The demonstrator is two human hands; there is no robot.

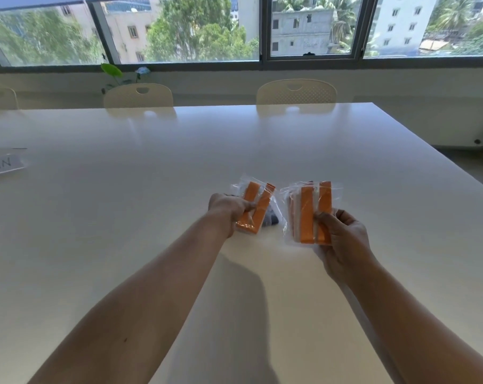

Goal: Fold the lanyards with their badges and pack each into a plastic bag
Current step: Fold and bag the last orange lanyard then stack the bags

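Over the near right part of the white table [151,189] the person holds up two small packed bags, just beside each other and both closer to the table's near edge than to its far one. The left hand [229,210] grips the left bag [270,202] from its left side; the thumb [248,206] lies clamped across the front, and the other fingers are hidden behind the bag. Inside it sits a folded orange lanyard [258,207], with a dark part at its lower right too blurred to identify. The right hand [342,236] grips the right bag [286,195] from its lower right corner, thumb pressed on the front and fingers curled round the back edge. This bag holds a second folded orange lanyard [308,214] with pale layers between the orange bands - whether that is the badge I cannot tell. Whether either bag's lower edge touches the table I cannot tell; shadows of the arms fall on the surface below them. At the table's left edge lies a sheet of paper [2,164] with handwriting, well apart from the bags. Beyond the table's far edge stand two pale chairs [138,95] - behind them a window [312,26].
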